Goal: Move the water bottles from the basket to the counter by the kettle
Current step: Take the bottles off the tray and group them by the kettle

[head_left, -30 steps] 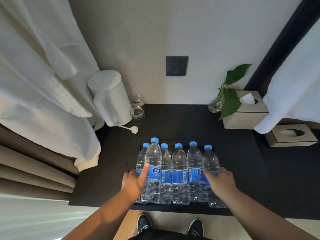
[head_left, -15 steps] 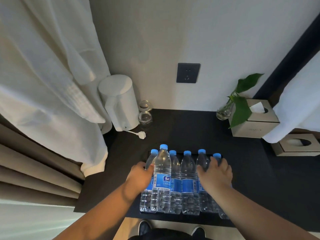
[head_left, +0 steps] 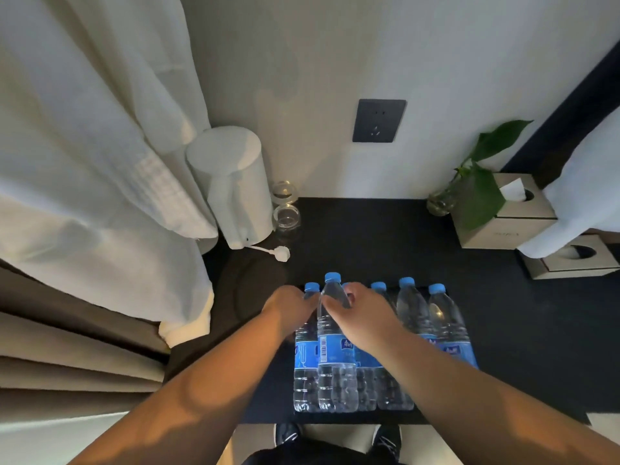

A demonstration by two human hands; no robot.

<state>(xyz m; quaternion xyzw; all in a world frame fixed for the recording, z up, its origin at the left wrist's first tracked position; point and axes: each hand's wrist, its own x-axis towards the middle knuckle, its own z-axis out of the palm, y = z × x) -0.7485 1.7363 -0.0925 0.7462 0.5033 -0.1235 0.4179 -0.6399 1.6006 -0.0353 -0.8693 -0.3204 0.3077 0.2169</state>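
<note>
Starting out: no bottle set by kettle point(head_left: 231, 186) yet
Grasping second bottle point(head_left: 335, 354) at shoulder with right hand point(head_left: 365, 317); touching end bottle point(head_left: 304, 355) with left hand point(head_left: 288, 305), cannot tell grip. Counting six water bottles point(head_left: 416, 307) in a row front-right of kettle, basket too dark to make out. Likely to dodge glass jars point(head_left: 286, 214) and plug point(head_left: 281, 254) just right of kettle; tissue box point(head_left: 523, 226) far right

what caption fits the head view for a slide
Left hand and right hand grip water bottles at the left end of a row of six, white kettle behind on dark counter
</note>
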